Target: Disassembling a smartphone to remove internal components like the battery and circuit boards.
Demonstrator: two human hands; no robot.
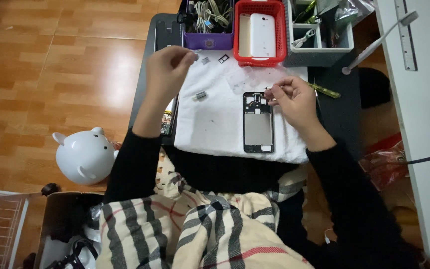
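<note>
A: Item one, the work surface?

B: A dark table (342,107) carried a white cloth (215,124). On the cloth lay an opened phone frame (258,122), long side running away from the person, dark rim, grey middle.

A: The right hand?

B: The right hand (294,99) hovered just beside the upper right corner of the phone frame. Its grip was pressed together, thumb and forefinger pinching a tiny dark part; too small to tell what kind.

A: The left hand?

B: The left hand (167,69) was raised over the left edge of the cloth, well apart from the frame. Fingertips (191,56) were drawn together; whether they pinched anything could not be told.

A: Loose pieces on the cloth?

B: A small metal component (200,95) lay near the left hand; two small card trays (214,59) lay near the far edge.

A: Containers at the far side?

B: Three in a row: a purple bin (209,41) holding cables, a red basket (260,56) holding a white phone back cover (263,32), a grey organiser (319,52) with tools and a cable.

A: Other entries?

B: A green tool (327,90) lay on the table just beyond the right hand. A white piggy bank (83,155) stood on the wooden floor (51,74). A plaid blanket (200,224) covered the lap.
</note>
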